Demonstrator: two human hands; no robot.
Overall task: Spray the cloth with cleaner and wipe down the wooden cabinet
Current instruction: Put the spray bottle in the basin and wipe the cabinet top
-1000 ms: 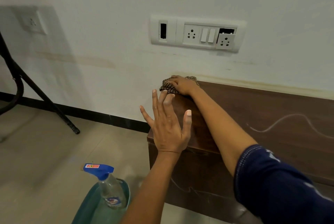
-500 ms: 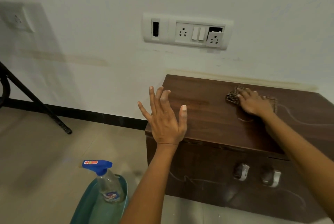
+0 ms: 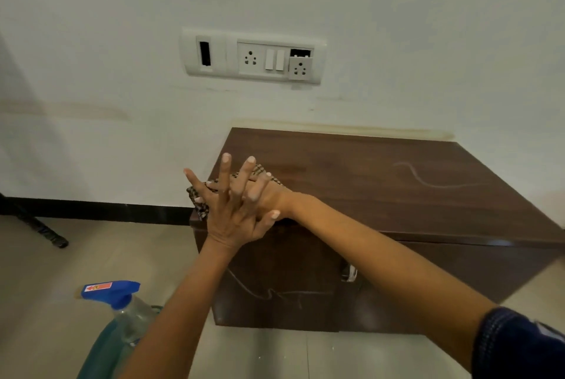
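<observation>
A low dark wooden cabinet stands against the white wall. My right hand presses a brown checked cloth flat onto the cabinet top at its front left corner. My left hand hovers in front of it with fingers spread wide, holding nothing and hiding most of the right hand and cloth. A clear spray bottle with a blue trigger head stands in a teal basin on the floor at the lower left.
A white switch and socket panel is on the wall above the cabinet. A metal handle shows on the cabinet front. A black stand leg rests on the tiled floor at the left. A pale wavy line marks the cabinet top at the right.
My right hand has swept the cloth from the cabinet's left rear to the middle, then back to the front left corner. My left hand stayed raised and open.
</observation>
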